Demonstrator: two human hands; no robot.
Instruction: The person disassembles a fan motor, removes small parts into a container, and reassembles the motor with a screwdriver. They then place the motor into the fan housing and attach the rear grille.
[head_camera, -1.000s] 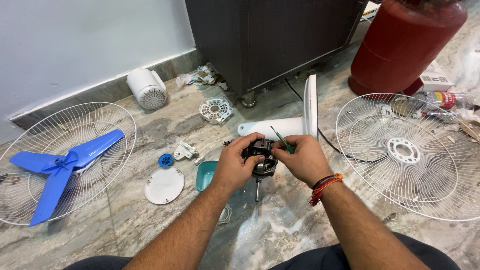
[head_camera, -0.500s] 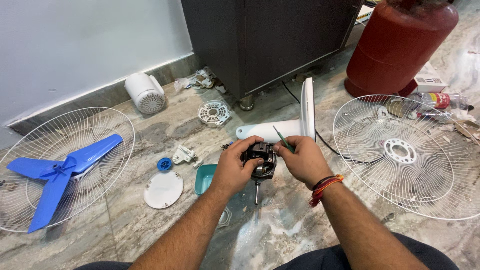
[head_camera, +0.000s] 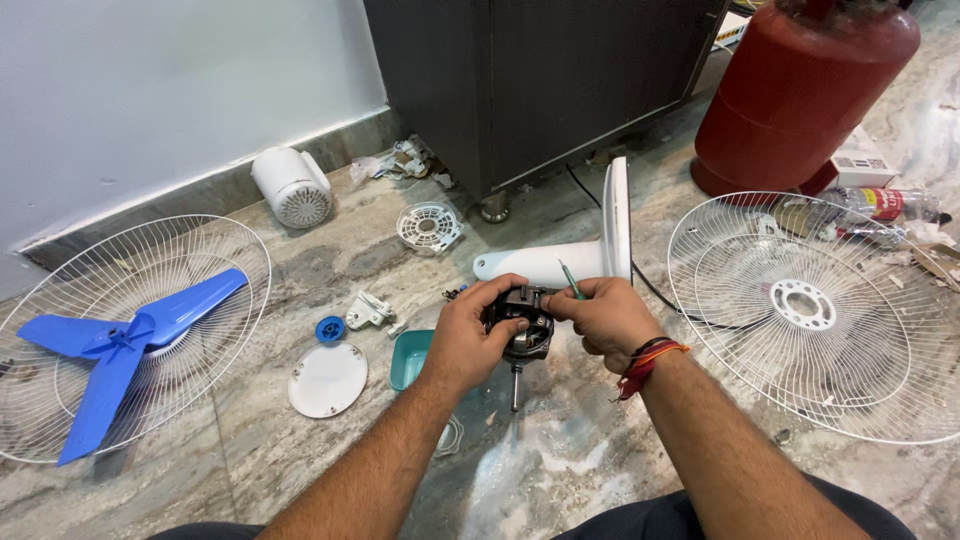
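Teal tray (head_camera: 409, 357) lies beside both hands gripping the fan motor (head_camera: 521, 322).

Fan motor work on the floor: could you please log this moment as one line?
left hand: holds motor | right hand: screwdriver at motor | shaft down | blade in left guard

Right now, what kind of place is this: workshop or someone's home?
Most likely a home floor, perhaps a kitchen corner, not a workshop: marble-pattern floor, a red gas cylinder beside a dark cabinet. Both hands, left hand and right hand, hold a fan motor among loose fan parts.
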